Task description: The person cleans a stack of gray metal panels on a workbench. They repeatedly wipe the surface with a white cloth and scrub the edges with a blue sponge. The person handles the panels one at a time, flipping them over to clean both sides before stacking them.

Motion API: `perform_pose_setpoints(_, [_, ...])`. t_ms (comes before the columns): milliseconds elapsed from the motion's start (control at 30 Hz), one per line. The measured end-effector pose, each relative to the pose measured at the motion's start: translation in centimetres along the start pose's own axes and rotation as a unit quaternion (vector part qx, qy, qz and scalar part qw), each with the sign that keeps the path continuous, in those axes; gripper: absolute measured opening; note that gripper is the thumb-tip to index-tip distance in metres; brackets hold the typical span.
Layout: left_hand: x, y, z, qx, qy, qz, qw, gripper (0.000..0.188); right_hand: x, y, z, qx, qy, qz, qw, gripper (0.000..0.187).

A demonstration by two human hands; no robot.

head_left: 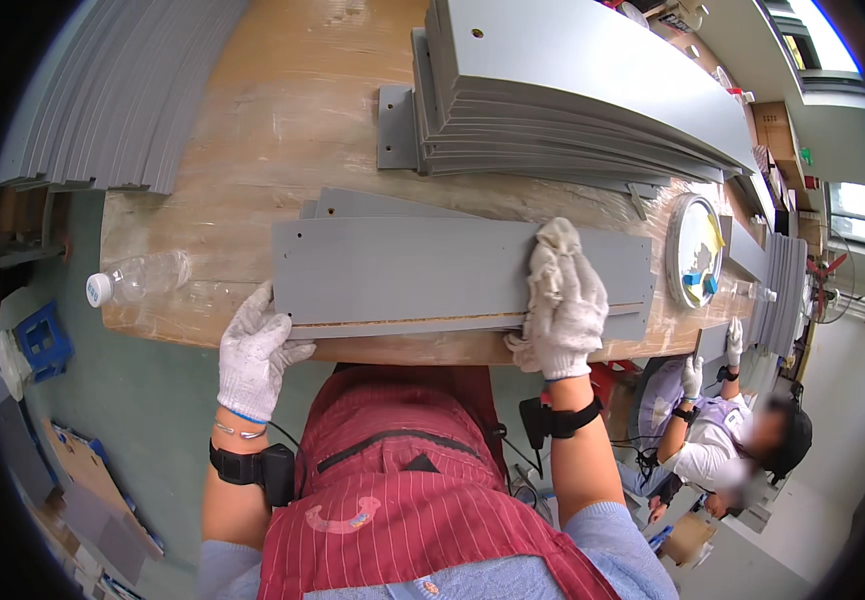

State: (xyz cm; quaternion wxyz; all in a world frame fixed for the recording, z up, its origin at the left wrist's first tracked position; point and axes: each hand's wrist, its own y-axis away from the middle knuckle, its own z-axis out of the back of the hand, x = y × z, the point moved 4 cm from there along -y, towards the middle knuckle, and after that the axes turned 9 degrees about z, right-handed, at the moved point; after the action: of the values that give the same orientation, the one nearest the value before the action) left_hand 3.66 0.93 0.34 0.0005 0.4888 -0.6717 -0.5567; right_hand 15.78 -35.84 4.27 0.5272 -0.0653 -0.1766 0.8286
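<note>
A long grey panel [402,270] lies across the table edge in front of me, with small holes at its end and a narrow brownish groove along its near side. My left hand [254,350], in a white knit glove, grips the panel's near left corner. A crumpled white cloth [552,255] is pressed on the panel's right part under my gloved right hand [570,315], whose fingers are closed over it. More grey panels [392,204] lie beneath, their ends showing at odd angles.
Stacked grey boards [572,60] stand at the back, others [102,100] at far left. A clear plastic bottle [142,278] lies left on the film-covered table [282,110]. A round lid [694,250] with blue pieces sits to the right. Another gloved person [697,430] works farther right.
</note>
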Motion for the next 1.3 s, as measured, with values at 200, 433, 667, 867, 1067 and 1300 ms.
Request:
perform_pose_setpoints(200, [-2.6, 1.2, 0.5, 0.014, -0.379, -0.174, 0.909, 0.08, -20.9, 9.3, 4.1, 0.066, 0.014, -0.371, 0.926, 0.028])
perform_pose_setpoints(433, [-5.8, -1.9, -1.8, -0.043, -0.809, -0.478, 0.34, 0.079, -18.0, 13.3, 5.4, -0.112, -0.208, -0.538, 0.809, 0.039])
perform_pose_setpoints(667, [-6.5, -1.1, -5.1, 0.136, -0.802, -0.474, 0.339, 0.068, -13.3, 12.1, 4.0, -0.171, -0.288, -0.419, 0.844, 0.032])
perform_pose_setpoints(867, [-5.7, 2.7, -6.0, 0.201, -0.738, -0.499, 0.408, 0.062, -12.1, 10.6, 3.3, -0.032, -0.143, -0.422, 0.895, 0.033])
perform_pose_setpoints(1067, [-5.9, 6.2, -8.2, 0.231, -0.501, -0.489, 0.676, 0.051, -12.2, 10.0, 2.9, 0.071, -0.032, -0.467, 0.881, 0.057])
perform_pose_setpoints(1300, [-7.3, 6.2, -5.0, 0.088, -0.144, -0.355, 0.92, 0.054, -11.5, 8.6, 2.5, 0.075, -0.017, -0.496, 0.865, 0.061])
